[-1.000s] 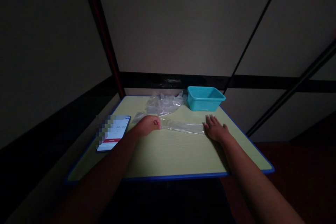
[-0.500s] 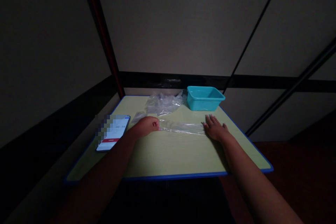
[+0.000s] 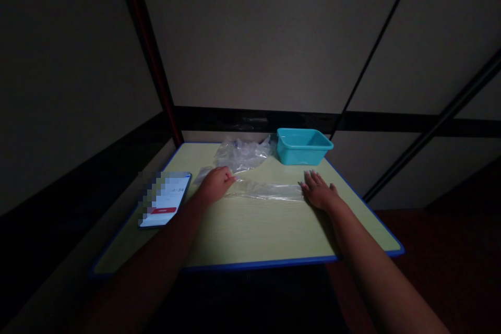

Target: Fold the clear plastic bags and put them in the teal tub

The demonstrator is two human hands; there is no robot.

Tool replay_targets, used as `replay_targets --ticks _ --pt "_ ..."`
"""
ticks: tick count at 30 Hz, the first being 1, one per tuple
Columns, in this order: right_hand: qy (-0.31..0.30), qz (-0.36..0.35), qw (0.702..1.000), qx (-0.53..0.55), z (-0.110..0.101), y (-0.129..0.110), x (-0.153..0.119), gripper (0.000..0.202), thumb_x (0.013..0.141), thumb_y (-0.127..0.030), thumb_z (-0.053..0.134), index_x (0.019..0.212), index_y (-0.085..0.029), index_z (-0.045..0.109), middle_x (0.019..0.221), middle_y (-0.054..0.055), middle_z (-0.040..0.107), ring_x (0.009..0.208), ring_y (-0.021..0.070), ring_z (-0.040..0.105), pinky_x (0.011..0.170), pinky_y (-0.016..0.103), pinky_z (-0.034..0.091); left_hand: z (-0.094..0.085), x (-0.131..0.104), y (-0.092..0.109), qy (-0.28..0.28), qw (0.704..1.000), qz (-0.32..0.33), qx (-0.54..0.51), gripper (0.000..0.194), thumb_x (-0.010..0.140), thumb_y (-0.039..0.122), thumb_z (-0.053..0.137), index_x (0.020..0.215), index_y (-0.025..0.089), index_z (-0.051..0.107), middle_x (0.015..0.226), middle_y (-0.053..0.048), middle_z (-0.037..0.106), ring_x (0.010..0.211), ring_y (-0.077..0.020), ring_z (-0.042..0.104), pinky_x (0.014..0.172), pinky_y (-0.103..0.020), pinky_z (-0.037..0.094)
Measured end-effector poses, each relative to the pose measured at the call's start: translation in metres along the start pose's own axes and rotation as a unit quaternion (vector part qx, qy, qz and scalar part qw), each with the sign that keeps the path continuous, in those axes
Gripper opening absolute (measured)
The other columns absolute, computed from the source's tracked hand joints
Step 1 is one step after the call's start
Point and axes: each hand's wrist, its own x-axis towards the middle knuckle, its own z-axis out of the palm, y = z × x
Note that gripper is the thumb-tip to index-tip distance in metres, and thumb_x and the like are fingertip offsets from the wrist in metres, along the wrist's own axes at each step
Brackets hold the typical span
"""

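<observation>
A long, clear plastic bag (image 3: 270,190) lies folded into a narrow strip across the table. At its left end my left hand (image 3: 217,183) is closed, thumb and fingers pinched together at the strip's upper edge. My right hand (image 3: 319,190) rests flat over the strip's right end with the fingers spread. Beyond the left hand sits a crumpled heap of clear plastic bags (image 3: 243,154). Another piece of clear plastic (image 3: 203,174) shows just left of the left hand, partly covered by it.
A turquoise plastic basket (image 3: 303,154) stands at the back right of the table. On the left lies a phone (image 3: 168,201) with its screen lit. The pale tabletop (image 3: 262,235) has a blue edge, and panelled walls stand close behind and to the left.
My left hand has moved slightly up and away, from the strip's lower left corner to its upper edge. The right hand stays pressed on the right end.
</observation>
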Motion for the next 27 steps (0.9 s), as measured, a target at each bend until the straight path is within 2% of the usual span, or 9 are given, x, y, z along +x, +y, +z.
replay_targets --ticks 2,5,10,15,21,24,27 --pt "0.002 0.0 1.0 -0.001 0.001 0.0 0.001 0.06 0.093 -0.044 0.011 0.146 -0.018 0.008 0.153 0.007 0.004 0.139 0.0218 0.005 0.105 0.057 0.017 0.007 0.005 0.001 0.018 0.999 -0.004 0.038 0.013 0.076 0.029 0.06 0.07 0.018 0.056 0.075 -0.003 0.059 0.076 -0.0177 0.055 0.07 -0.026 0.04" --pt "0.002 0.0 1.0 0.004 0.002 0.001 0.003 0.06 0.093 -0.045 0.011 0.146 -0.019 0.009 0.153 0.007 0.004 0.139 0.0221 0.006 0.105 0.057 0.017 0.016 0.011 0.002 0.01 0.997 -0.025 0.071 0.016 0.071 0.031 0.067 0.07 0.017 0.058 0.081 -0.006 0.061 0.084 -0.0206 0.055 0.077 -0.029 0.04" --pt "0.005 -0.003 1.0 0.008 0.003 0.002 0.004 0.06 0.093 -0.046 0.011 0.146 -0.019 0.009 0.153 0.008 0.004 0.139 0.0218 0.006 0.104 0.058 0.017 0.021 0.013 0.002 -0.011 0.997 -0.043 0.057 0.015 0.065 0.027 0.072 0.064 0.019 0.059 0.082 -0.004 0.062 0.092 -0.0221 0.054 0.084 -0.031 0.039" --pt "0.005 -0.002 1.0 0.007 0.001 0.001 0.002 0.059 0.093 -0.044 0.011 0.146 -0.018 0.009 0.152 0.007 0.005 0.139 0.021 0.006 0.104 0.058 0.018 0.021 0.014 0.002 -0.011 0.999 -0.03 0.037 0.015 0.069 0.025 0.069 0.063 0.018 0.057 0.078 -0.003 0.062 0.087 -0.0198 0.056 0.079 -0.028 0.04" --pt "0.006 -0.002 1.0 0.006 0.003 0.001 0.003 0.06 0.093 -0.045 0.012 0.146 -0.018 0.008 0.152 0.007 0.005 0.139 0.021 0.006 0.104 0.057 0.018 0.022 0.016 0.0 -0.008 1.0 -0.03 0.001 0.011 0.076 0.025 0.062 0.073 0.018 0.054 0.071 0.001 0.06 0.068 -0.014 0.057 0.06 -0.022 0.039" --pt "0.002 -0.003 1.0 0.002 0.003 0.002 0.005 0.059 0.093 -0.045 0.012 0.146 -0.019 0.008 0.153 0.007 0.004 0.139 0.0213 0.005 0.104 0.057 0.018 0.02 0.014 0.001 -0.007 0.998 -0.056 0.001 0.015 0.075 0.029 0.065 0.08 0.018 0.055 0.075 0.001 0.061 0.068 -0.0145 0.057 0.06 -0.023 0.04" --pt "0.005 -0.005 1.0 0.0 0.004 0.002 0.005 0.059 0.093 -0.045 0.011 0.146 -0.02 0.008 0.153 0.008 0.005 0.139 0.0215 0.006 0.104 0.057 0.018 0.018 0.012 0.003 -0.004 0.996 -0.069 0.061 0.024 0.068 0.036 0.071 0.078 0.019 0.057 0.083 -0.003 0.063 0.08 -0.0193 0.057 0.069 -0.027 0.041"
